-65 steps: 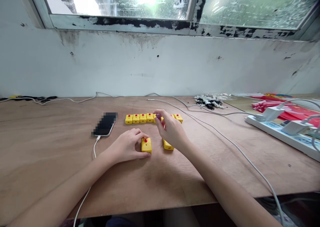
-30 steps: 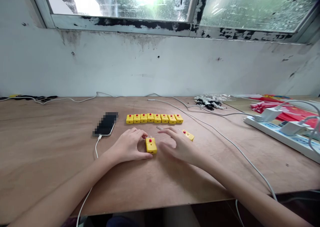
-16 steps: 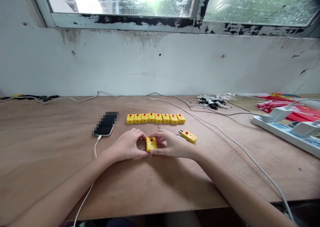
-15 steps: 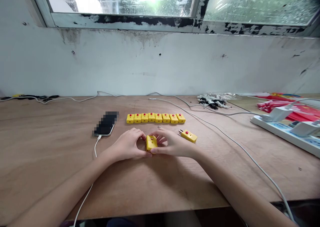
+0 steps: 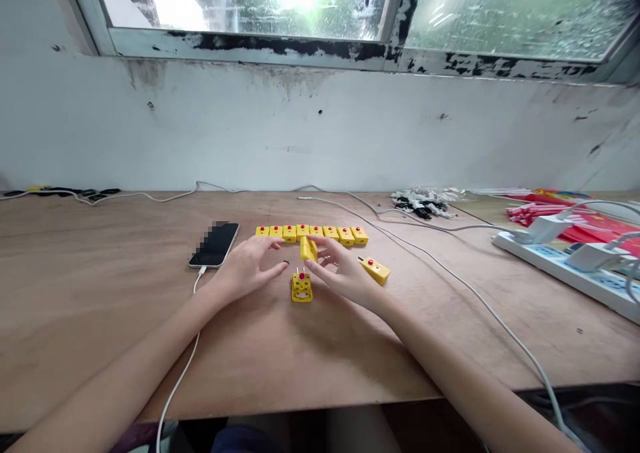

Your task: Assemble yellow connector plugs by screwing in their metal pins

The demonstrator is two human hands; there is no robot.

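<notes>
My right hand point(image 5: 336, 266) grips a yellow cover point(image 5: 309, 248) between thumb and fingers, tilted above the table. Below it, an opened yellow plug body point(image 5: 301, 288) lies on the wood, its inside facing up, with a red dot and two metal pins pointing away from me. My left hand point(image 5: 253, 264) is to the left of these, thumb and fingers apart; a small dark item shows at its thumb tip, too small to name. Behind my hands runs a row of several yellow plugs point(image 5: 303, 232) with red dots. Another yellow plug point(image 5: 376, 271) lies right of my right hand.
A phone point(image 5: 215, 245) with a white cable lies at the left. At the right are a white power strip point(image 5: 565, 266) with chargers and red packaging point(image 5: 595, 225). Black and white small parts point(image 5: 425, 203) are piled near the wall. A long cable crosses the table's right side.
The yellow plug between my hands has come apart: its cover is lifted in my right hand, and its body lies on the table. My left hand has let go and moved slightly away.
</notes>
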